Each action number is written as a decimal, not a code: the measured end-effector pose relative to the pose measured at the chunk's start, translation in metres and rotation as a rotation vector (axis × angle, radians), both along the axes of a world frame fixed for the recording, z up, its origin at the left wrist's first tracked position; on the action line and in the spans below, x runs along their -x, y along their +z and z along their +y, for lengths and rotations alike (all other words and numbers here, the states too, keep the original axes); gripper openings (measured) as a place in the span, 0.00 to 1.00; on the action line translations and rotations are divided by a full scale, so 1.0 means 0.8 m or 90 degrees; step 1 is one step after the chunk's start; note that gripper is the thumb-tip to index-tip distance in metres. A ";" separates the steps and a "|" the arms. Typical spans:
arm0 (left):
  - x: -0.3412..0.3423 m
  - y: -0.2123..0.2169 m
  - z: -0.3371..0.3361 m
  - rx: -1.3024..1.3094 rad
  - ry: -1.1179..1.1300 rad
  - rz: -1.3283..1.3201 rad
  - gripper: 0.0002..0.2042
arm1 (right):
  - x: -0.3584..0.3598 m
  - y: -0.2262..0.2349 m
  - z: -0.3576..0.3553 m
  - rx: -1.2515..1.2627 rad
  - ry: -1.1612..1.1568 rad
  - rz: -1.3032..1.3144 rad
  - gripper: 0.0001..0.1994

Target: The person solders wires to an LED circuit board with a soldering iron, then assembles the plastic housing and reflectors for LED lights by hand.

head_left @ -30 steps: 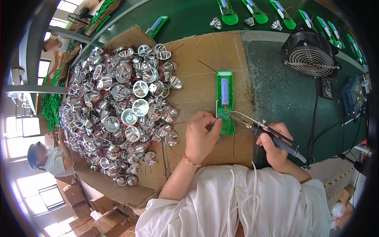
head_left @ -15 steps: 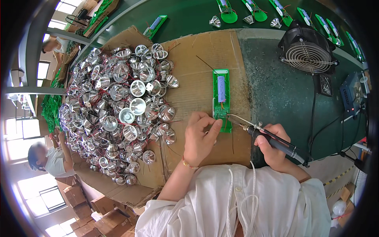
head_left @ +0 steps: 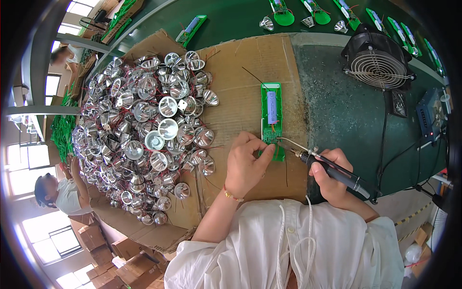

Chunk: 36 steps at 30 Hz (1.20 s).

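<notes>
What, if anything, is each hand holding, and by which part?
Right hand: soldering iron, by its dark handle. Left hand: fingertips at the green case; can't tell whether they grip anything.

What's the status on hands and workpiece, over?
Right hand gripping soldering iron, working end by circuit board. Left hand at lower part of green casing. Casing on cardboard, battery inside. Possible obstruction: left fingertips near working end.

Open green casing [head_left: 279, 118] on cardboard [head_left: 236, 72], purple battery [head_left: 272, 108] inside; soldering iron [head_left: 340, 175] slanted.
</notes>
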<state>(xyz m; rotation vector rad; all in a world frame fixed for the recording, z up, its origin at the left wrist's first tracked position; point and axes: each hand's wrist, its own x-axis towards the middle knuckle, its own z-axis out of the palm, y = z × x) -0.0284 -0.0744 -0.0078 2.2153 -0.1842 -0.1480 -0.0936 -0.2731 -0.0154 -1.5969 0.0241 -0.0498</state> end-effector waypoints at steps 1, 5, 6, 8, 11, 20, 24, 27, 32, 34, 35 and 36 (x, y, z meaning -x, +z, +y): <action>0.000 -0.001 0.001 0.000 0.000 -0.004 0.06 | 0.000 0.000 0.001 -0.001 0.002 0.000 0.08; -0.002 -0.002 0.000 0.008 0.002 -0.006 0.06 | 0.001 -0.002 -0.003 -0.027 -0.073 -0.055 0.08; -0.002 -0.002 0.001 0.007 0.005 -0.004 0.06 | 0.000 -0.001 -0.004 -0.040 -0.073 -0.064 0.09; -0.003 -0.001 0.001 0.006 0.007 -0.003 0.06 | 0.000 -0.001 -0.007 -0.053 -0.074 -0.074 0.09; -0.003 0.002 -0.001 -0.003 0.012 0.013 0.06 | 0.001 -0.001 -0.011 -0.033 -0.083 -0.072 0.09; 0.001 0.014 0.010 0.063 0.050 0.062 0.07 | 0.005 -0.008 -0.030 -0.065 -0.109 -0.057 0.08; -0.004 0.033 0.016 -0.026 -0.012 0.112 0.10 | 0.000 -0.014 -0.049 -0.074 -0.187 -0.076 0.08; -0.022 0.021 0.011 -0.120 -0.039 0.093 0.08 | -0.008 -0.019 -0.052 -0.078 -0.218 -0.046 0.08; -0.144 0.044 -0.026 -0.151 -0.021 -0.007 0.10 | -0.014 -0.027 -0.056 -0.084 -0.234 -0.008 0.07; -0.211 0.043 -0.033 -0.176 -0.013 -0.089 0.10 | -0.016 -0.023 -0.057 -0.103 -0.235 0.046 0.07; -0.239 0.047 -0.040 -0.183 -0.002 -0.107 0.10 | -0.015 -0.024 -0.058 -0.105 -0.226 0.049 0.07; -0.266 0.048 -0.047 -0.187 0.006 -0.115 0.10 | -0.012 -0.023 -0.060 -0.101 -0.223 0.050 0.07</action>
